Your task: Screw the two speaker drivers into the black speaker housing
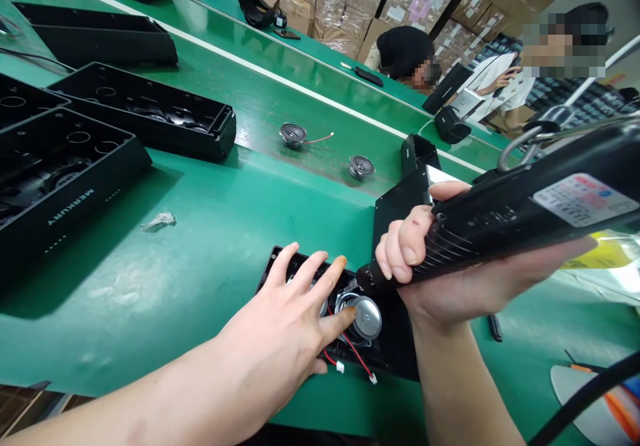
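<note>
My right hand (450,273) is wrapped round a black electric screwdriver (500,216) that hangs from a metal hook. Its tip meets the rim of a speaker driver (367,319) with a round silver magnet, seated in a black speaker panel (395,346). My left hand (290,299) lies over the panel with fingers spread, the thumb against the driver. A second driver is mostly hidden beneath that hand. Red and black wires with white connectors (373,379) stick out over the panel's near edge. The screw, if any, is too small to make out.
Black speaker housings (175,116) stand open at the left, one marked MERKURY. Two loose speaker drivers, one wired (293,135) and another (361,167), lie on the green bench (210,219). Two people work across the bench, before wrapped cartons (330,6). A black cable (590,393) crosses the lower right.
</note>
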Motion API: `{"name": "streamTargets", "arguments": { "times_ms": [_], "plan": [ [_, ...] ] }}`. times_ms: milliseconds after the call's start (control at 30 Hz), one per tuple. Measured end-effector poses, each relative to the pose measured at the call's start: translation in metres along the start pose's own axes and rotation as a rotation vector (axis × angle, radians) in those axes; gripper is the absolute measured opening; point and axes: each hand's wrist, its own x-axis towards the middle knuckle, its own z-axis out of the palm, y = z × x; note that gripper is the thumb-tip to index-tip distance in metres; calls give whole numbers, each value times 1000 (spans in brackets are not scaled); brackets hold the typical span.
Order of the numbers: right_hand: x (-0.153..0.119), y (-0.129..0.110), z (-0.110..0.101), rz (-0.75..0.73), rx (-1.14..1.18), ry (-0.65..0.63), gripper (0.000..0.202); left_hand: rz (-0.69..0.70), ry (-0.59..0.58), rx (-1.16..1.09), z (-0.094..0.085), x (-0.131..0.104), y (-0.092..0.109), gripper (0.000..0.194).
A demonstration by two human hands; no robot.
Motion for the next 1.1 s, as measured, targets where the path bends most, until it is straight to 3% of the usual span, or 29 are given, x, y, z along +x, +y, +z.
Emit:
{"name": "streamTargets", "arguments": {
  "times_ms": [200, 433, 600, 900, 1000, 1100],
  "plan": [
    [-4, 5, 0, 2, 19, -13, 58, -8, 24, 51, 1, -2, 1, 68],
    [-2, 19, -9, -101, -16, -164, 71, -26, 12, 90, -1, -3, 3, 58],
    [-5, 17, -5, 26, 26, -168, 64, -25, 8, 99, -4, -2, 4, 58],
    [-9, 23, -3, 104, 84, -171, 62, -44, 22, 91, 0, -4, 3, 56],
    [-8, 14, -5, 19, 55, -185, 65, -11, 69, 151, 3, -6, 0, 57],
    [-11, -15, -12, -157, 13, -91, 61, 94, 107, 290, 4, -8, -11, 62]
  ]
}}
